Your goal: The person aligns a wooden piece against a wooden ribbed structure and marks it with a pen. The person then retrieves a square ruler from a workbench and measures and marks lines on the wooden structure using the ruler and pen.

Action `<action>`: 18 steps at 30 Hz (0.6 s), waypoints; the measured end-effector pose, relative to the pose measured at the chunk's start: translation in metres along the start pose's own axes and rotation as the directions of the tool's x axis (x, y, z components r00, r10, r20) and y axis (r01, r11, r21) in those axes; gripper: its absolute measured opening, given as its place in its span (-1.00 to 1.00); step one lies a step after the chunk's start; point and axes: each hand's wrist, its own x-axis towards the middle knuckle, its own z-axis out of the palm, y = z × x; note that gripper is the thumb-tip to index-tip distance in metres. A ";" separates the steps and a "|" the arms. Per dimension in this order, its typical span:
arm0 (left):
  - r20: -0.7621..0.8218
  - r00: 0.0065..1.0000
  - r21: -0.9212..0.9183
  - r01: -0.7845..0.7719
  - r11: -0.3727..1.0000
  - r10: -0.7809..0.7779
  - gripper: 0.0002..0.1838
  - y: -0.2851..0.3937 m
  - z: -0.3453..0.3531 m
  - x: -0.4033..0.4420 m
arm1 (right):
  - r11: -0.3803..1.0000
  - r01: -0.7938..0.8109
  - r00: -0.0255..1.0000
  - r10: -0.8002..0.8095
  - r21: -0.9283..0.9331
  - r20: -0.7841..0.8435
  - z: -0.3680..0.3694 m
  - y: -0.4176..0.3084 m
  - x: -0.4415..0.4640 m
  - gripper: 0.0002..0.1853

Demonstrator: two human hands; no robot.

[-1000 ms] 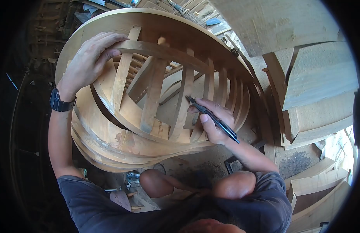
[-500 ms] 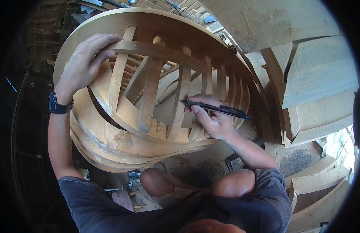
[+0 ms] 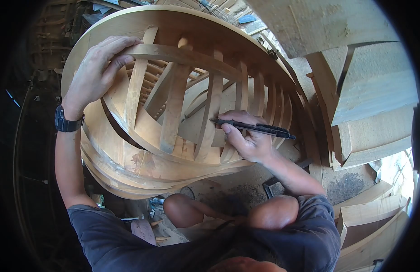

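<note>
A curved wooden frame point(image 3: 146, 174) with several upright slats fills the middle of the view. Across the slats, near their upper ends, lies a thin curved wooden strip point(image 3: 192, 57). My left hand point(image 3: 94, 72), with a dark watch at the wrist, grips the strip's left end between thumb and fingers. In my right hand point(image 3: 248, 138) is a black pen point(image 3: 259, 128), closed between thumb and fingers. The pen's tip points left and is at a slat point(image 3: 211, 106) in the middle; whether it touches the wood I cannot tell.
Large pale wooden pieces point(image 3: 373, 86) stand close on the right. More curved wooden parts point(image 3: 373, 211) lie at the lower right. A dark bracket-like metal piece point(image 3: 269, 187) is beside my right forearm. My bent knees point(image 3: 180, 211) are just below the frame.
The view has shifted slightly, with the frame a little higher. Both hands keep their holds, and the pen stays at the middle slat.
</note>
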 end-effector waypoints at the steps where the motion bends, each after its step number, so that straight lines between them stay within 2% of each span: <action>1: -0.001 1.000 0.000 0.002 1.000 -0.002 -0.70 0.000 0.000 0.000 | 1.000 0.007 1.000 -0.007 0.002 -0.003 0.000 0.000 0.000 -0.79; 9: 0.000 1.000 -0.014 -0.002 1.000 0.002 -0.70 0.000 0.001 0.000 | 0.998 0.015 0.999 -0.013 -0.057 0.033 -0.004 -0.002 0.007 -0.79; 11: -0.001 1.000 -0.020 0.000 1.000 0.000 -0.70 -0.001 0.001 0.000 | 1.000 -0.023 0.996 0.022 -0.009 -0.082 -0.006 0.000 0.007 -0.82; 12: 0.003 1.000 -0.010 0.007 1.000 -0.007 -0.70 0.000 0.001 0.000 | 0.989 -0.112 0.980 0.127 0.101 -0.154 -0.005 0.001 0.007 -0.84; 13: 0.007 1.000 0.001 0.014 1.000 -0.014 -0.70 0.001 0.000 0.000 | 0.989 -0.112 0.980 0.127 0.100 -0.152 -0.006 0.003 0.010 -0.84; 15: -0.005 1.000 -0.024 0.026 0.999 -0.026 -0.70 0.002 -0.001 0.001 | 0.969 -0.153 0.945 0.201 0.195 -0.256 -0.011 0.008 0.022 -0.85; 16: -0.016 0.999 -0.047 0.036 0.998 -0.037 -0.69 0.002 0.000 0.001 | 0.939 -0.175 0.934 0.253 0.296 -0.253 -0.013 0.003 0.028 -0.84; 18: -0.055 0.997 -0.062 0.054 0.997 -0.058 -0.69 -0.002 0.001 0.000 | 0.949 -0.211 0.940 0.263 0.235 -0.216 -0.020 0.005 0.034 -0.82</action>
